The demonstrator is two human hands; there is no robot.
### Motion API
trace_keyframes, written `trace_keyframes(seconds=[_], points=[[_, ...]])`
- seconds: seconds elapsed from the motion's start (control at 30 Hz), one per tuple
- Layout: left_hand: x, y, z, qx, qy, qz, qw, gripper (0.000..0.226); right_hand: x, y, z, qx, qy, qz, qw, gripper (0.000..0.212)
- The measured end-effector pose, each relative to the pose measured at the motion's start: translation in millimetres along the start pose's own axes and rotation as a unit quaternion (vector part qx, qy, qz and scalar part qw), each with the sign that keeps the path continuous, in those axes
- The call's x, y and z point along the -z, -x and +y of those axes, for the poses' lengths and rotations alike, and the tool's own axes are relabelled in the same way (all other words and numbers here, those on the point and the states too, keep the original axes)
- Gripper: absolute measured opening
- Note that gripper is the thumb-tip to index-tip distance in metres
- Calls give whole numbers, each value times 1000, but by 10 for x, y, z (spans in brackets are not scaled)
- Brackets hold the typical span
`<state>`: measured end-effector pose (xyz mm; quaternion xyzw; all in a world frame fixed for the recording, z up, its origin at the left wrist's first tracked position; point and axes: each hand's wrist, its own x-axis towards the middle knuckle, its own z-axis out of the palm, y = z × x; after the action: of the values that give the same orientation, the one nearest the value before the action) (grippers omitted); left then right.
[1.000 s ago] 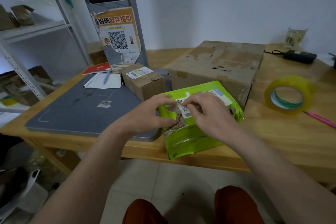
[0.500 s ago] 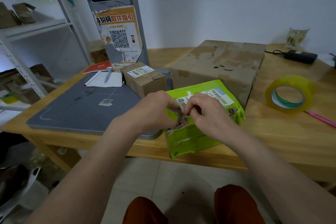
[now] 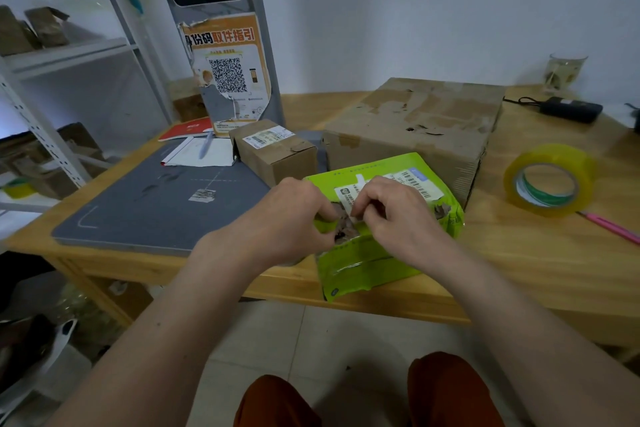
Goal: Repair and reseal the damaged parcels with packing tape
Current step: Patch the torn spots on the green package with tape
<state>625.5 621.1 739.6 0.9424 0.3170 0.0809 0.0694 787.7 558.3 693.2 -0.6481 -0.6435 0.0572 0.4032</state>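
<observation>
head view: the green parcel [image 3: 363, 260] lies at the bench [image 3: 540, 263] front edge, just before the big cardboard box [image 3: 422, 128]. the torn edges at its middle are pinched by the curled fingers of the left hand [image 3: 287, 218] and right hand [image 3: 398, 215]. the tear is best drawn closed flat, brown contents tucked in, before tape is laid. the film is glossy and crinkled; the tape roll [image 3: 549, 180], right of the box, is a translucent yellow ring.
</observation>
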Motion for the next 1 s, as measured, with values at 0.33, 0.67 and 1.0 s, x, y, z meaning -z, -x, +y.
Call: trace_keyframes(seconds=[0.33, 0.67, 1.0], points=[[-8, 31, -13, -30, 30, 46, 998, 43, 15, -6, 23, 11, -20, -25, 999, 32], [-71, 103, -135, 21, 168, 136, 976, 22, 15, -184, -140, 14, -30, -95, 995, 25], [-74, 82, -65, 48, 155, 137, 977, 43, -74, -199, -135, -9, -73, -42, 996, 24]])
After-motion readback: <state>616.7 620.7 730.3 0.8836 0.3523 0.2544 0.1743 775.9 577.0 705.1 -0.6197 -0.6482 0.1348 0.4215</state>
